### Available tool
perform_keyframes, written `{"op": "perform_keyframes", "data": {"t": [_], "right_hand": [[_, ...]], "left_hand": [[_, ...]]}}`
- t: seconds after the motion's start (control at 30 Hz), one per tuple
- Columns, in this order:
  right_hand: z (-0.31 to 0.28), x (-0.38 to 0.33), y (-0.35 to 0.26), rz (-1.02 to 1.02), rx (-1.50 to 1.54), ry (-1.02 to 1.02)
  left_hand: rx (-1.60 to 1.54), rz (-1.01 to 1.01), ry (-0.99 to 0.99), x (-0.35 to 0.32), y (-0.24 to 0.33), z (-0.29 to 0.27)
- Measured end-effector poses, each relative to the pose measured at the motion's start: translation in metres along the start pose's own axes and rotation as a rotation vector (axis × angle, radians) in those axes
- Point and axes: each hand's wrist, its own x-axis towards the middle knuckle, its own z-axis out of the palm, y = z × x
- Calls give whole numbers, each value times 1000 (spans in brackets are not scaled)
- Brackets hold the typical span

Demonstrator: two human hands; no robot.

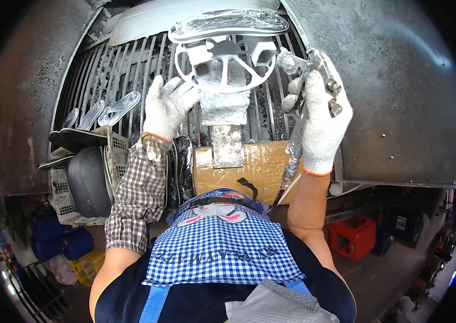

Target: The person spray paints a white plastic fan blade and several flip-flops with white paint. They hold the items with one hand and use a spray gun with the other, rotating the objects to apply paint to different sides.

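Note:
My right hand [326,116], in a white knit glove, is closed around a paint-crusted spray gun [294,89], its nozzle pointing left. My left hand [170,106], gloved the same way, has its fingers spread, palm up, beside the left rim of a white spoked turntable [225,81]. Whether the fingertips touch that rim I cannot tell. On top of the turntable lies a long oval piece [228,26] with a shiny, film-like top and a black-and-white edge. A crusted block [225,110] sits below the wheel.
Dark metal walls [405,107] flank a slatted grille [147,64]. Shiny oval pieces [120,107] lean at the left. A pale plastic basket [66,196] holds black rounded parts [87,180]. Taped cardboard [265,161] covers the front edge. A red plastic stool [352,237] stands lower right.

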Motion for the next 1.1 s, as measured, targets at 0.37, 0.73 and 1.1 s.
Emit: {"op": "perform_keyframes", "data": {"t": [0.37,0.73,1.1], "right_hand": [[-26,-3,-7,-50,52,102],[-31,-12,-13,-21,35,92],[-27,-27,-35,39,-4,47]], "left_hand": [[19,20,48,6,12,-6],[-31,105,50,14,23,-13],[-65,-96,-69,-26,-65,48]]}}
